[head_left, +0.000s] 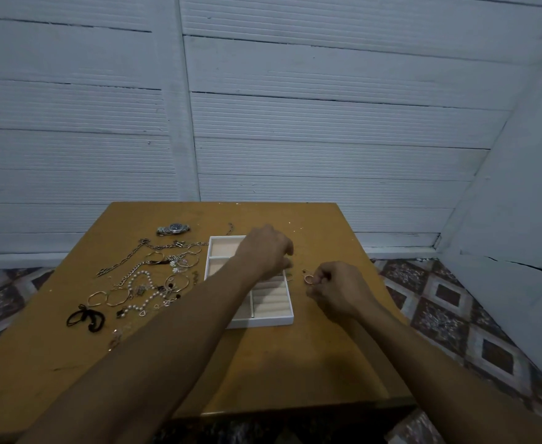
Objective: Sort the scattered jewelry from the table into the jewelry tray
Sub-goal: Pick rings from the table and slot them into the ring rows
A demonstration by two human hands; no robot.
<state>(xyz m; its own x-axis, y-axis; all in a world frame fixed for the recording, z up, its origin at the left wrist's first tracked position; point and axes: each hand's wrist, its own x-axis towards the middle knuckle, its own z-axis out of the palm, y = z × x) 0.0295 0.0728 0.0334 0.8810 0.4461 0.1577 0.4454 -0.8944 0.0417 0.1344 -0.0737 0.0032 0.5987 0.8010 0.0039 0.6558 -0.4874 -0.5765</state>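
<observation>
The right grip (339,291) pinches a thin ring (309,279) at its fingertips, just above the table (279,363). The tray (273,320) lies just left of it, with its ridged slots on the nearest side. The left grip (264,251) hangs curled over the tray's far right edge; I cannot tell whether it holds anything. A second ring (289,277) lies between the two grips, beside the tray wall. The heap (148,283) of chains and pearls lies well left of both. The ring looks light, stiff and slippery, so it is best pinched across its band.
</observation>
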